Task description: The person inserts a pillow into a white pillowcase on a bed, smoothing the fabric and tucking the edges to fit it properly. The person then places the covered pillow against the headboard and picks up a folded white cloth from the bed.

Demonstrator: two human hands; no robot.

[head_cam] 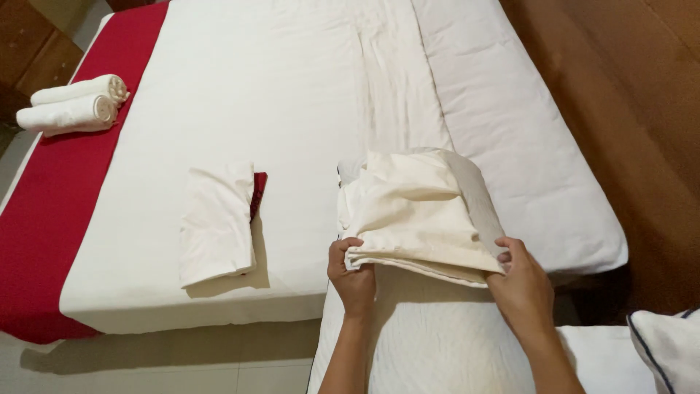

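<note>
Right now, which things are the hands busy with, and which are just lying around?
In hand:
- folded sheet, gripped by left hand and right hand

Lying about:
- folded cloth on the bed
- two rolled towels on the red runner
- pillow

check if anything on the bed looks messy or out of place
Little stands out. The folded sheet held by the left hand and right hand has uneven layers. The folded cloth lies a little askew, with a red piece poking out beneath. The rolled towels look neat.
</note>
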